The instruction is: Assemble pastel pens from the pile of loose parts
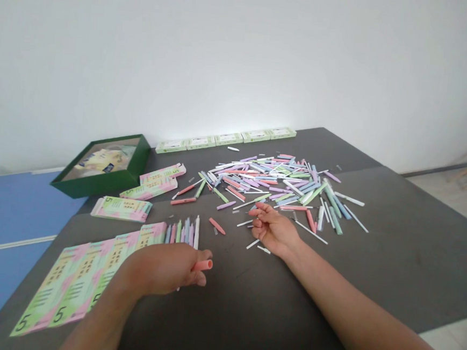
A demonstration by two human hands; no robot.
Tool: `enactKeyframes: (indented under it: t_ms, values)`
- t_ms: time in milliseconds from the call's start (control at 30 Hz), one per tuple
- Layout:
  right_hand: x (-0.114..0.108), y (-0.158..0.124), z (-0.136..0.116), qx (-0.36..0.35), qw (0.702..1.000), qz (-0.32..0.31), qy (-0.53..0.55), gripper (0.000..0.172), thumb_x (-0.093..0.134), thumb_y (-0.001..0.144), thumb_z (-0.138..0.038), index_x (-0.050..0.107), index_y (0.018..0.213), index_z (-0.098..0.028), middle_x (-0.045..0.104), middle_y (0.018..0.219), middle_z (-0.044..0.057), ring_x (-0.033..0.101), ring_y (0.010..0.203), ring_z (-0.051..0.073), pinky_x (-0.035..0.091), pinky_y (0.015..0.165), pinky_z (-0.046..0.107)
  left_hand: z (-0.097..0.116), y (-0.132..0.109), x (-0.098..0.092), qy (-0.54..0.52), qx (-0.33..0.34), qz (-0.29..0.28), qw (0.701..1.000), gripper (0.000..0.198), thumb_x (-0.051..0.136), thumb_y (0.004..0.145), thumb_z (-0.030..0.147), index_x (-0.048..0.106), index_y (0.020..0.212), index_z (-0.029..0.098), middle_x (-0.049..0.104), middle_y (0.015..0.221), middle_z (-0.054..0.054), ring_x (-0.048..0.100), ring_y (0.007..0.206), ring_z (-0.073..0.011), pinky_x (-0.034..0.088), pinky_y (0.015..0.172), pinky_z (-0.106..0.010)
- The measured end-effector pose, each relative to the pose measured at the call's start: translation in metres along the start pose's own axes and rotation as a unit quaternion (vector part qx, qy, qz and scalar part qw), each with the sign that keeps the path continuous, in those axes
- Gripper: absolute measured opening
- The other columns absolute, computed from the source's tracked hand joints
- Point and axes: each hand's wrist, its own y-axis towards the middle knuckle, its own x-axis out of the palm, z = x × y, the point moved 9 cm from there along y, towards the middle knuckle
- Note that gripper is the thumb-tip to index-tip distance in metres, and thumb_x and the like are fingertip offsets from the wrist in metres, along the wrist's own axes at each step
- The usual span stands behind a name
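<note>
Left hand (161, 269) is observed closed around a pink pen barrel (202, 265); the grip is shut, with the barrel's open end projecting past the fingers. Right hand (273, 231) is seen palm-up over the dark grey worktop (393, 252). Its grip is open, the fingers are loosely curled, and nothing is held. The fingertips are positioned at the near edge of a loose heap of pastel pen barrels and white sticks (269, 186). Two stray white sticks (253, 244) are noted just beside the right hand, and a single pink barrel (217, 226) is recorded between the hands.

A row of pastel pens (182, 231) is set side by side just beyond the left hand, next to flat pink-and-green printed cartons (75, 281) marked with a "5". Further cartons (121, 208) are placed above these, towards an open green box (100, 164) containing printed packaging at the far left corner. A line of small green-and-white boxes (226, 139) is ranged along the far edge. A blue surface (12, 206) is visible left of the worktop.
</note>
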Motion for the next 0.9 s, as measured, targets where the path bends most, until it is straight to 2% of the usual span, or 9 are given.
enactKeyframes:
  t_ms: [100, 233, 333, 433, 533, 600, 733, 800, 900]
  values:
    - [0.003, -0.002, -0.002, -0.021, 0.999, -0.006, -0.031, 0.027, 0.056, 0.064, -0.004, 0.052, 0.086, -0.018, 0.064, 0.068, 0.000, 0.042, 0.045, 0.006, 0.030, 0.041, 0.017, -0.005, 0.000, -0.003, 0.016, -0.015, -0.001, 1.000, 0.035, 0.043, 0.082, 0.037, 0.060, 0.110, 0.022, 0.071, 0.082, -0.003, 0.064, 0.072, -0.0206, 0.041, 0.060, -0.026]
    - [0.009, -0.004, -0.002, -0.030, 0.997, -0.020, -0.064, 0.006, 0.060, 0.071, -0.017, 0.056, 0.075, -0.014, 0.062, 0.064, 0.003, 0.041, 0.046, 0.006, 0.031, 0.042, 0.018, -0.012, 0.002, -0.008, 0.039, -0.034, -0.002, 0.999, 0.042, 0.044, 0.082, 0.042, 0.059, 0.115, 0.021, 0.071, 0.086, -0.006, 0.064, 0.077, -0.0242, 0.043, 0.064, -0.028]
    - [0.015, -0.006, -0.004, -0.040, 0.995, -0.047, -0.077, 0.012, 0.060, 0.076, -0.026, 0.058, 0.075, -0.014, 0.060, 0.060, 0.002, 0.037, 0.044, 0.006, 0.026, 0.040, 0.017, -0.013, 0.003, -0.008, 0.045, -0.059, -0.020, 0.997, 0.045, 0.045, 0.081, 0.042, 0.058, 0.118, 0.021, 0.070, 0.082, -0.006, 0.064, 0.076, -0.0250, 0.042, 0.064, -0.029]
    - [0.017, -0.006, -0.008, -0.046, 0.993, -0.061, -0.093, 0.013, 0.058, 0.073, -0.019, 0.058, 0.085, -0.016, 0.059, 0.058, -0.001, 0.031, 0.041, 0.005, 0.021, 0.039, 0.016, -0.012, 0.003, -0.007, 0.039, -0.075, -0.034, 0.996, 0.046, 0.046, 0.080, 0.041, 0.059, 0.118, 0.020, 0.071, 0.082, -0.007, 0.064, 0.078, -0.0256, 0.042, 0.065, -0.030]
    - [0.014, -0.005, -0.010, -0.043, 0.993, -0.047, -0.099, 0.015, 0.057, 0.069, -0.014, 0.055, 0.084, -0.018, 0.060, 0.058, -0.002, 0.031, 0.041, 0.005, 0.021, 0.040, 0.016, -0.011, 0.002, -0.008, 0.022, -0.077, -0.029, 0.996, 0.044, 0.048, 0.079, 0.043, 0.062, 0.113, 0.019, 0.071, 0.081, -0.007, 0.064, 0.075, -0.0247, 0.042, 0.065, -0.029]
    - [0.011, -0.003, -0.009, -0.037, 0.994, -0.030, -0.103, 0.008, 0.057, 0.073, -0.020, 0.054, 0.080, -0.017, 0.059, 0.058, -0.001, 0.033, 0.041, 0.006, 0.021, 0.039, 0.017, -0.011, 0.002, -0.009, 0.009, -0.074, -0.023, 0.997, 0.041, 0.049, 0.078, 0.043, 0.065, 0.107, 0.019, 0.071, 0.079, -0.006, 0.064, 0.070, -0.0226, 0.042, 0.062, -0.028]
    - [0.010, -0.002, -0.002, -0.008, 0.995, -0.022, -0.095, 0.022, 0.050, 0.081, -0.037, 0.056, 0.078, -0.016, 0.060, 0.060, 0.002, 0.037, 0.043, 0.007, 0.026, 0.040, 0.018, -0.013, 0.003, -0.008, 0.010, -0.067, -0.026, 0.997, 0.035, 0.047, 0.078, 0.043, 0.068, 0.092, 0.020, 0.072, 0.081, -0.005, 0.062, 0.061, -0.0190, 0.041, 0.058, -0.026]
    - [0.011, -0.002, 0.000, 0.001, 0.996, -0.027, -0.086, 0.018, 0.050, 0.079, -0.033, 0.056, 0.079, -0.015, 0.061, 0.062, 0.003, 0.039, 0.045, 0.008, 0.028, 0.041, 0.019, -0.016, 0.004, -0.008, 0.017, -0.066, -0.022, 0.997, 0.034, 0.046, 0.078, 0.044, 0.068, 0.088, 0.019, 0.072, 0.082, -0.005, 0.062, 0.062, -0.0192, 0.041, 0.058, -0.026]
    - [0.009, 0.000, 0.003, 0.001, 0.996, -0.035, -0.081, 0.013, 0.052, 0.066, -0.015, 0.056, 0.079, -0.015, 0.063, 0.067, 0.003, 0.043, 0.048, 0.008, 0.031, 0.044, 0.019, -0.018, 0.006, -0.008, 0.016, -0.059, -0.015, 0.998, 0.037, 0.047, 0.076, 0.045, 0.067, 0.092, 0.019, 0.072, 0.083, -0.006, 0.063, 0.066, -0.0207, 0.042, 0.061, -0.027]
